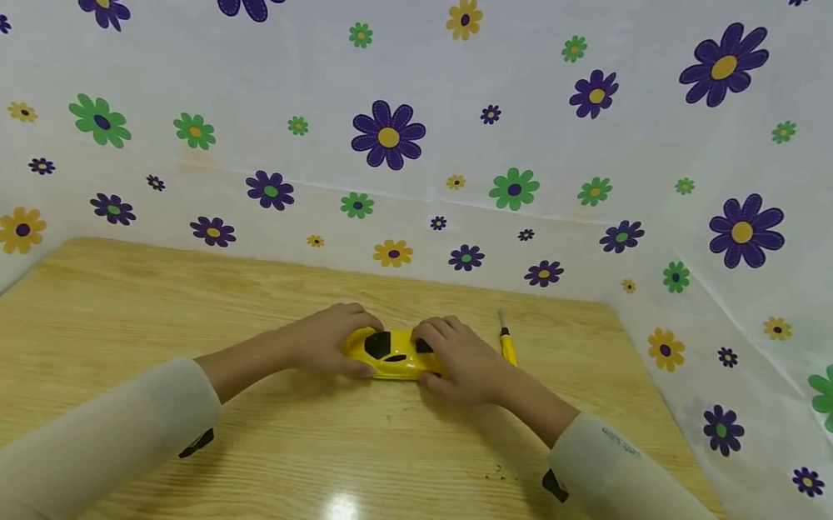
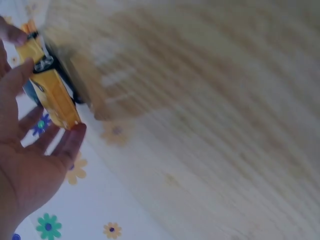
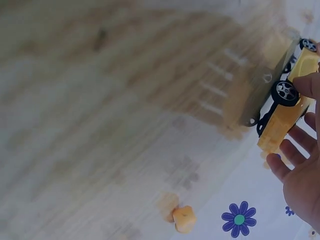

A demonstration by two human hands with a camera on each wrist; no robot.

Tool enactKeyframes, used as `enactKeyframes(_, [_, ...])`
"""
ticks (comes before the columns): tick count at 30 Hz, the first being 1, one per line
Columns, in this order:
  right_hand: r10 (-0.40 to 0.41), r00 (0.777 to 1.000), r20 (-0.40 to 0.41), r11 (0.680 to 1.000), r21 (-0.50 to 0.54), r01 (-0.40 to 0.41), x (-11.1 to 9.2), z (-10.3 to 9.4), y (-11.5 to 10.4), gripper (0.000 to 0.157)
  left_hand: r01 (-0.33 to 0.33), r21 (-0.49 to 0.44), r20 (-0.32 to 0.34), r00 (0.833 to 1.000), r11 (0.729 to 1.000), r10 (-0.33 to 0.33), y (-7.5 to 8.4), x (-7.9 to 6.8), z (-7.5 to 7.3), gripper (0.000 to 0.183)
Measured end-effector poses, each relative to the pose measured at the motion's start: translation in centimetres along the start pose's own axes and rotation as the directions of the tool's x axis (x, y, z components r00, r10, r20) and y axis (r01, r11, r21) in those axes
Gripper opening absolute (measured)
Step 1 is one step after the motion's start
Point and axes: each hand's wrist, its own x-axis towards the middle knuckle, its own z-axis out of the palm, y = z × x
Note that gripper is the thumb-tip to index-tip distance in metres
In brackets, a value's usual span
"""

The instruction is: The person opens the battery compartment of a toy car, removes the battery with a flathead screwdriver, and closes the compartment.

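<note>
Sleeves (image 1: 91,430) foremost; we see the toy car (image 1: 401,346) between left hand (image 1: 328,339) and right hand (image 1: 464,363), fingers (image 1: 443,326) pinching its ends.

We list one left sleeve (image 1: 90,438), long, off-white; one right sleeve (image 1: 664,502), matching, with a small dark marking (image 1: 621,441) near its cuff (image 1: 569,442). Beneath each sleeve's end we record one black, angular piece (image 1: 555,485).

Yellow car (image 1: 402,347), flower-patterned white backdrop (image 1: 284,71)
</note>
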Motion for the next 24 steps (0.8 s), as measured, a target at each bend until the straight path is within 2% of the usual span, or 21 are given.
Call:
enactKeyframes(5, [0.0,1.0,0.023,1.0,0.012,0.0,0.3,-0.2,0.1,0.045,0.047,-0.007,-0.008,0.999,0.999,-0.047,0.6,-0.7,0.0,0.067])
enactKeyframes(10, [-0.014,0.999,0.045,1.0,0.014,0.013,0.4,-0.3,-0.2,0.046,0.076,0.003,-0.002,0.997,0.997,-0.076,0.3,-1.4,0.0,0.066])
enactKeyframes(16, [-0.027,0.996,0.089,0.999,-0.034,0.03,0.3,-0.2,-1.0,0.051,0.068,-0.011,0.014,0.998,0.998,-0.068,-0.1,-2.4,-0.4,0.065])
enactKeyframes(24, [-0.081,0.99,0.112,0.986,-0.138,0.096,-0.5,-0.2,-2.1,0.056,0.062,-0.025,0.028,0.998,0.998,-0.062,0.9,-3.7,-0.5,0.063])
